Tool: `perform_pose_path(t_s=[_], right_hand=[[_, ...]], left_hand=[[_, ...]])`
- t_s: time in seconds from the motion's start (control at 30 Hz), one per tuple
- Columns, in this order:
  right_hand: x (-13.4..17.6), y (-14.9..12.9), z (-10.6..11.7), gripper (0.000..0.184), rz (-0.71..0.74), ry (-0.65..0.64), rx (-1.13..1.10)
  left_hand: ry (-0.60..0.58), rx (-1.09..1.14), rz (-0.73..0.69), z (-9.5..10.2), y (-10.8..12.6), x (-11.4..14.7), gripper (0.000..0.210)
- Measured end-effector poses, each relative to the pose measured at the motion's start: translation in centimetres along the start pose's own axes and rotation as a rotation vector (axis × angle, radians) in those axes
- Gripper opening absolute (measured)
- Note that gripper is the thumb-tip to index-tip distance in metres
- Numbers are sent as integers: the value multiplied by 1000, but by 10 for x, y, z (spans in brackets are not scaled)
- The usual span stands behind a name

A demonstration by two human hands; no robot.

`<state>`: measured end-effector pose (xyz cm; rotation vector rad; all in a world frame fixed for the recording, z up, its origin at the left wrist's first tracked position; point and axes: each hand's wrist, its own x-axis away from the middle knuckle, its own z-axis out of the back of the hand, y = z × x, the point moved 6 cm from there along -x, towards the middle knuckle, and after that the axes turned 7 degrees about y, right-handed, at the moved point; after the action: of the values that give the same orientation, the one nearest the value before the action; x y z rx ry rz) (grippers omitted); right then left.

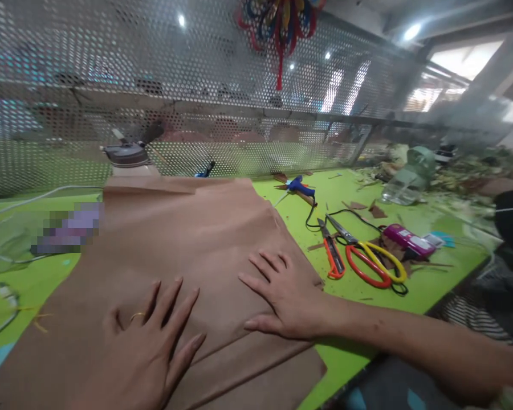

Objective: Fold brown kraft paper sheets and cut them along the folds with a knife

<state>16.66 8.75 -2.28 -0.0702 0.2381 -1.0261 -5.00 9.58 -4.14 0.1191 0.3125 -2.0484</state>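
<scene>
Large brown sheets [188,228], paper or thin leather-like material, lie spread and overlapping over the table. My left hand [145,347] rests on the lower part of the top sheet, fingers spread, a thin ring on one finger. Further right, my right hand [282,296] lies flat with fingers apart near the sheet's right edge. Both palms face down and hold nothing. Folds or layered edges of the brown material show between and below the hands. Beside the right hand are an orange box cutter [333,256] and scissors [374,262] with red and yellow handles.
On the bright green tabletop [282,199] lie a blue glue gun [299,185] with a black cord and a magenta device [408,240]. A clear bottle [406,182] leans near plant-like scraps. A perforated metal screen [196,102] stands behind. White cables [8,319] run along the left.
</scene>
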Motion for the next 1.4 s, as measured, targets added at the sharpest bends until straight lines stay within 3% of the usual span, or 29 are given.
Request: perform_pose_path(t_s=[0.23, 0.6, 0.77, 1.0, 1.17, 1.3, 1.4], right_hand=[[14, 27, -3, 86, -157, 57, 56], [25, 33, -16, 71, -73, 122, 138], [29, 38, -25, 70, -42, 111, 225], [33, 47, -35, 69, -12, 131, 276], [33, 47, -35, 70, -13, 124, 287], [29, 42, -29, 68, 15, 114, 308], [23, 39, -24, 71, 50, 66, 354]], left_hand=[[46, -2, 2, -6, -4, 1, 58], [-91, 106, -2, 14, -5, 7, 63], [-115, 155, -39, 19, -27, 28, 71], [-88, 112, 56, 26, -70, 67, 79], [-86, 99, 63, 34, -87, 76, 78], [-46, 17, 59, 56, -78, 60, 64], [37, 4, 7, 67, -43, 40, 54]])
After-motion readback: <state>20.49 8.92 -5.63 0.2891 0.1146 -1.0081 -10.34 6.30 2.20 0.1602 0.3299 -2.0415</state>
